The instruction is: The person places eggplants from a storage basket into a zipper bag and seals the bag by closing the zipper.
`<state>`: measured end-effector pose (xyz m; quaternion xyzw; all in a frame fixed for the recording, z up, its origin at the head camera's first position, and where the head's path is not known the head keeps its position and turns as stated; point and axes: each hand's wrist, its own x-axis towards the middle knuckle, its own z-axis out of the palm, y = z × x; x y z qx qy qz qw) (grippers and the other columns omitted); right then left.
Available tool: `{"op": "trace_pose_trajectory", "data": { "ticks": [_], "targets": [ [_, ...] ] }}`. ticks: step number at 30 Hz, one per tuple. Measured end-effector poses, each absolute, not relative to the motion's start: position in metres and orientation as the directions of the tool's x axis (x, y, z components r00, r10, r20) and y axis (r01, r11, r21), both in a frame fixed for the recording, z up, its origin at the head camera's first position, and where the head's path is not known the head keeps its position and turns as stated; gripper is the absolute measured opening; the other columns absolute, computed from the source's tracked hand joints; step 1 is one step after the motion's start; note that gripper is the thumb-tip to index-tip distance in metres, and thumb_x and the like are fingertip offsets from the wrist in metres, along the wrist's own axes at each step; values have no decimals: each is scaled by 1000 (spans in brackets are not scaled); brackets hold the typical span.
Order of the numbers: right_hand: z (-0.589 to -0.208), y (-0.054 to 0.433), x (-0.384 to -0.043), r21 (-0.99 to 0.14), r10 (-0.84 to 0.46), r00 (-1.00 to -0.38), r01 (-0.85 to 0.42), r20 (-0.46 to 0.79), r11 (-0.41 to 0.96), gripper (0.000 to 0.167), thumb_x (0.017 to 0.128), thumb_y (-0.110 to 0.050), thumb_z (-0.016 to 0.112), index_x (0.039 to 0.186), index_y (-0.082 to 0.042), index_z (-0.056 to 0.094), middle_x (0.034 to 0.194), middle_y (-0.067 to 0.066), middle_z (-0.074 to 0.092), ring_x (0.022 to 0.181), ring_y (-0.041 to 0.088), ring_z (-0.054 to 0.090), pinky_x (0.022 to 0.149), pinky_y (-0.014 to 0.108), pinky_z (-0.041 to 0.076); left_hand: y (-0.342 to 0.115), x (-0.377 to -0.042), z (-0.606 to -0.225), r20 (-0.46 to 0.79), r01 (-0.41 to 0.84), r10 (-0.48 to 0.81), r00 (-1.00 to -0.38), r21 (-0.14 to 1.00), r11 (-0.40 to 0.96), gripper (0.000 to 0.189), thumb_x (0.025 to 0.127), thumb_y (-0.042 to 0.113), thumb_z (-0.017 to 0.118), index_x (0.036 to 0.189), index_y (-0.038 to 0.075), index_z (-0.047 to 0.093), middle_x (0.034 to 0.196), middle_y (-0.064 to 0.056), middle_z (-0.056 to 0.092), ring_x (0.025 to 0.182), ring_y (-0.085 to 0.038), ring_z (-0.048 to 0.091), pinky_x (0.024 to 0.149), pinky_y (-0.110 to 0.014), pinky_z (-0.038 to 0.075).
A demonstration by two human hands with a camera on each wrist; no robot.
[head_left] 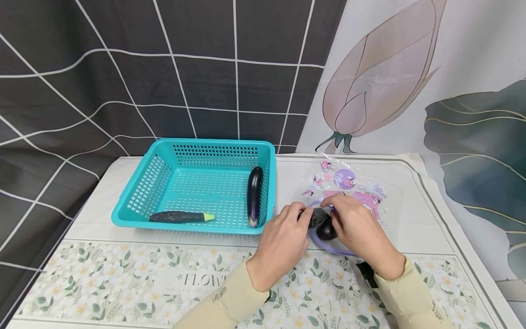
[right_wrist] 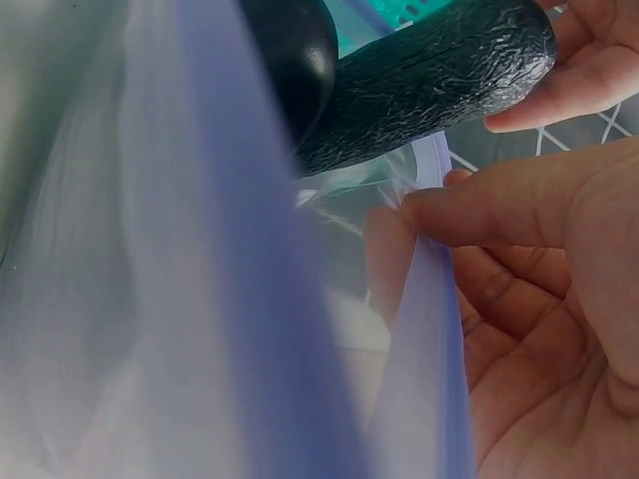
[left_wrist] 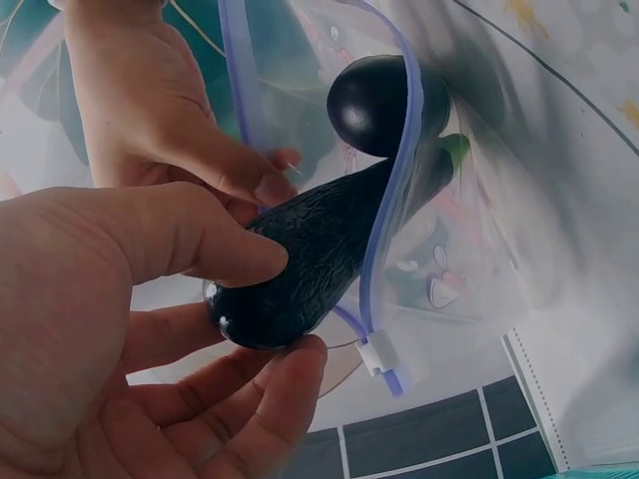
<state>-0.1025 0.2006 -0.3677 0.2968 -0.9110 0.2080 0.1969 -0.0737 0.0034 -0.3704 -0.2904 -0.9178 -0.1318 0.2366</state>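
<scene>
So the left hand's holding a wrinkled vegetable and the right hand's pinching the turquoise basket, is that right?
No: the right hand pinches the purple-edged bag, not the basket, as the right wrist view shows. The left hand does hold the wrinkled vegetable.

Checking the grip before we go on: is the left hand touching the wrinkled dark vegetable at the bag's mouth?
Touching: the left wrist view shows the left hand with its thumb laid against the wrinkled dark vegetable.

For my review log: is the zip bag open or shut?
Open: the zip bag has its edges apart, with a dark wrinkled vegetable sticking out between them.
</scene>
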Motion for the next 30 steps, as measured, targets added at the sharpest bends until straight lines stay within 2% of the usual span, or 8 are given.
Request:
{"op": "trace_pose_trajectory", "data": {
  "ticks": [8,30],
  "targets": [
    [-368,201,-103,-265,-457,-746,-623,484,736,22,82,13,63,99,-1,65,95,10,67,83,24,66,65,40,54,6,-74,-371,505,596,483,-715,79,799,49,76,10,78,124,6,68,113,-7,62,93,-16,63,62,-27,55],
    [-368,202,-103,-265,-453,-752,-616,478,742,23,83,13,64,100,-2,65,96,10,67,85,25,67,66,41,55,12,-78,-376,521,607,489,-699,72,791,36,83,13,75,119,7,70,109,-6,65,90,-16,64,70,-25,56]
  ]
}}
